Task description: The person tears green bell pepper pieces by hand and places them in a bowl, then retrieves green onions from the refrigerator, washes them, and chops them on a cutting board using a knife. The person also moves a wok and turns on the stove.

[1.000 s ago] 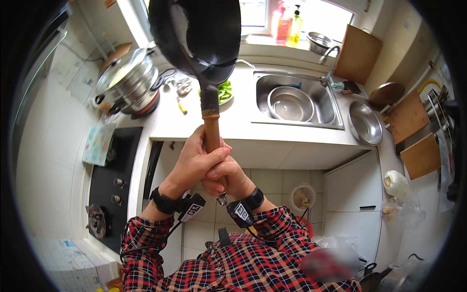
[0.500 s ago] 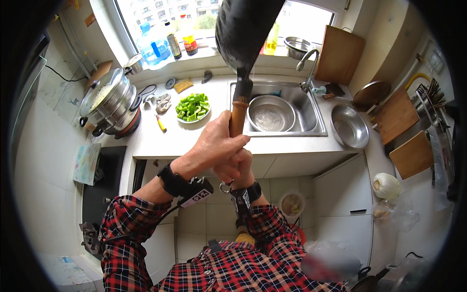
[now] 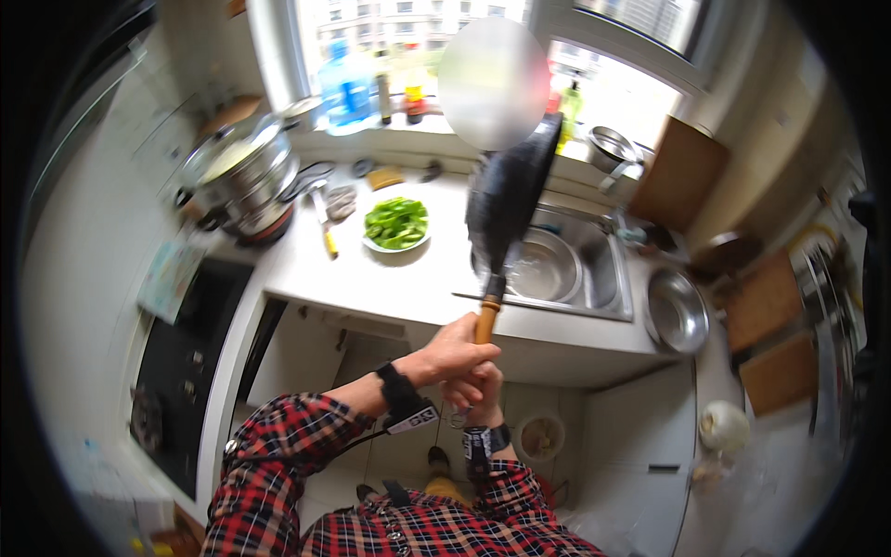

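The left hand (image 3: 458, 353) grasps the wooden handle (image 3: 486, 320) of a black wok (image 3: 509, 204), and the right hand (image 3: 479, 382) is curled around its near end, just beside the left. The wok is raised edge-on, hiding the left part of the sink (image 3: 603, 269). Left of it, a plate (image 3: 396, 250) of cut green vegetable (image 3: 396, 222) rests on the desk (image 3: 371, 283); a steamer (image 3: 249, 181) stands farther left.

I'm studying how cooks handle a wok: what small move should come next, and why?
Probably ease the wok toward level: it shows nearly edge-on, tilted sideways, overlapping the sink in this view, while the left grip and right grip both clasp its wooden handle.
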### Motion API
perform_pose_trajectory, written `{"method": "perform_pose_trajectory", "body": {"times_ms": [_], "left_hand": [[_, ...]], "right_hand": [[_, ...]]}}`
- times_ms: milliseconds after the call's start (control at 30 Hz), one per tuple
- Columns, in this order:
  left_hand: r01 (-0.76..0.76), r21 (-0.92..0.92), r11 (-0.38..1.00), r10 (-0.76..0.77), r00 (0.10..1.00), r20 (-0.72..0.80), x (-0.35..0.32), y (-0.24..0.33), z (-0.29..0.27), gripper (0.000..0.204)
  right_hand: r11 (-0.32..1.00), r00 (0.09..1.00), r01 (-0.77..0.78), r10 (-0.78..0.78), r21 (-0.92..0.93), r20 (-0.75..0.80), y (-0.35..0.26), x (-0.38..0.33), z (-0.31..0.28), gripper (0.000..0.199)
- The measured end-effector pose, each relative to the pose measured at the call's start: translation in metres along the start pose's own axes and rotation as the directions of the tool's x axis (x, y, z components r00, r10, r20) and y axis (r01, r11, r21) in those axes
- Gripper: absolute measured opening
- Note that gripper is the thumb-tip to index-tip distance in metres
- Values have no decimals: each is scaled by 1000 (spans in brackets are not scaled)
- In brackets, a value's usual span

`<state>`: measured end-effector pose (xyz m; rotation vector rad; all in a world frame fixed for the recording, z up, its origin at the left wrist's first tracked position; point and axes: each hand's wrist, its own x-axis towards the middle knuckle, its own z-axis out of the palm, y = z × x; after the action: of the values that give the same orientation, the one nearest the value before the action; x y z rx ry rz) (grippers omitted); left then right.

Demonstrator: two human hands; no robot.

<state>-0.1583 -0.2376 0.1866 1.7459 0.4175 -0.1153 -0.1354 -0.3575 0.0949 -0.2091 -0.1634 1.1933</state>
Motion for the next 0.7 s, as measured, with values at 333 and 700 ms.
{"method": "perform_pose_trajectory", "body": {"times_ms": [333, 700], "left_hand": [[-239, -593, 769, 195, 971, -138, -25, -81, 32, 44], [-431, -587, 685, -23, 793, -608, -84, -87, -9, 41]], "right_hand": [[711, 882, -471, 404, -522, -245, -33, -9, 5, 9], [286, 563, -588, 817, -756, -129, -7, 94, 78, 30]]}}
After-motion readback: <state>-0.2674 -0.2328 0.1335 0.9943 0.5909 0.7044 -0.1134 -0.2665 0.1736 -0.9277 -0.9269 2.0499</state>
